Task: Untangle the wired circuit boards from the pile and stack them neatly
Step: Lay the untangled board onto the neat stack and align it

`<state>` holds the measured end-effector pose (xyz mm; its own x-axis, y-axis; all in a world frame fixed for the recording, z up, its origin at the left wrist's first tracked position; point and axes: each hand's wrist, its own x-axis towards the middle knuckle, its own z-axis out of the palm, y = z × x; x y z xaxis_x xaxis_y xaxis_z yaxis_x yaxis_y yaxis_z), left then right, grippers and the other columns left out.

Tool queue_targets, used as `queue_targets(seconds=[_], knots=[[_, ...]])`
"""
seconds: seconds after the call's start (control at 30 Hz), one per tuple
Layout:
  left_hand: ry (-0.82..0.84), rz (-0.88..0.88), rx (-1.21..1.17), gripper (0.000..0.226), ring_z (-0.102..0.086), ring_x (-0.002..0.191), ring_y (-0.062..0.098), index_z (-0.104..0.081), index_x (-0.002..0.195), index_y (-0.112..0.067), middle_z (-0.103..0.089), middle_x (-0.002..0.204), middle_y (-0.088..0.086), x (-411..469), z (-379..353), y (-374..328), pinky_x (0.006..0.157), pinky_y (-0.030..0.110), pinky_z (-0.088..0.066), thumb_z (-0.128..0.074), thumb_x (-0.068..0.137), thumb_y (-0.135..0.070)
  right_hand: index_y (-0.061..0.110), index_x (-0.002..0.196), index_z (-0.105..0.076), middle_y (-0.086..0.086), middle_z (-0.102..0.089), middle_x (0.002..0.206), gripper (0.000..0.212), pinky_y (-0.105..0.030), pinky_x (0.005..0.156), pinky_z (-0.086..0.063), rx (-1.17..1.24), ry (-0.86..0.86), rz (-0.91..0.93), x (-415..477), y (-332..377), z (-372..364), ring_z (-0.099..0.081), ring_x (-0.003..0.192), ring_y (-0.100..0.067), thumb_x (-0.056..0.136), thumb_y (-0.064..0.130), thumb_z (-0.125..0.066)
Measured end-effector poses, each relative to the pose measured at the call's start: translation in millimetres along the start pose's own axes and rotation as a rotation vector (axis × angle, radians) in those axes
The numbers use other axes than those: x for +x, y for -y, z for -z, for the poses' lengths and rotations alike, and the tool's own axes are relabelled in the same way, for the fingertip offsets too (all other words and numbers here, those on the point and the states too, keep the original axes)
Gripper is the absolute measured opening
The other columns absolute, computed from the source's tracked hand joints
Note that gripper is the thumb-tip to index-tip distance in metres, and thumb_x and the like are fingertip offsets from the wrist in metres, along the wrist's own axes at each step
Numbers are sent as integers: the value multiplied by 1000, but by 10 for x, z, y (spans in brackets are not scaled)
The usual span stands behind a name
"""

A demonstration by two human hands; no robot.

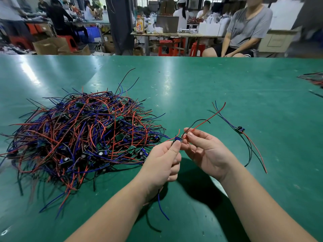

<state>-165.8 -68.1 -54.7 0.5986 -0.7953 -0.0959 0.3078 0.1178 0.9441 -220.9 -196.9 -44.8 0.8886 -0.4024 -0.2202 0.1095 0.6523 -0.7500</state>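
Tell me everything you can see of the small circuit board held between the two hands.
The small circuit board is blue-topped, with thin insulated wires at its ends. The left hand pinches it above the green table. The right hand pinches its red and black wires beside it, and they arc up to the right. A blue wire hangs below the left hand.

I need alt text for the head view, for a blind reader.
The left hand pinches a small wired circuit board, the right hand pinches its red and black wires, above a green table. A tangled pile lies left; one separated board lies right.
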Motion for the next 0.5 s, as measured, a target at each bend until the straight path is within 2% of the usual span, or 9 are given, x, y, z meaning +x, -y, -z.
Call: queue_targets(seconds=[0.2,0.33,0.5], knots=[[-3,12,-5,26,-19,34,5,-52,85,-11,-29,49,-5,6,-6,9,38,10,-15,-39,101,-26,7,68,-75,-7,-68,68,10,-19,56,-55,13,-21,-21,11,-14,16,-65,57,-12,65,4,-66],[-10,16,19,26,-19,34,4,-53,85,-11,-28,49,-6,-1,-8,2,37,10,-16,-39,101,-27,5,80,-74,-7,-66,66,16,-18,58,-55,-51,24,-2,5,17,33,-64,56,-11,67,5,-65],[-12,32,87,27,-17,33,4,-54,85,-10,-27,46,-6,-3,-11,25,38,9,-15,-39,101,-26,3,93,-70,-3,-66,64,26,-14,56,-51,-249,81,68,-10,23,65,-59,53,-10,68,7,-64]])
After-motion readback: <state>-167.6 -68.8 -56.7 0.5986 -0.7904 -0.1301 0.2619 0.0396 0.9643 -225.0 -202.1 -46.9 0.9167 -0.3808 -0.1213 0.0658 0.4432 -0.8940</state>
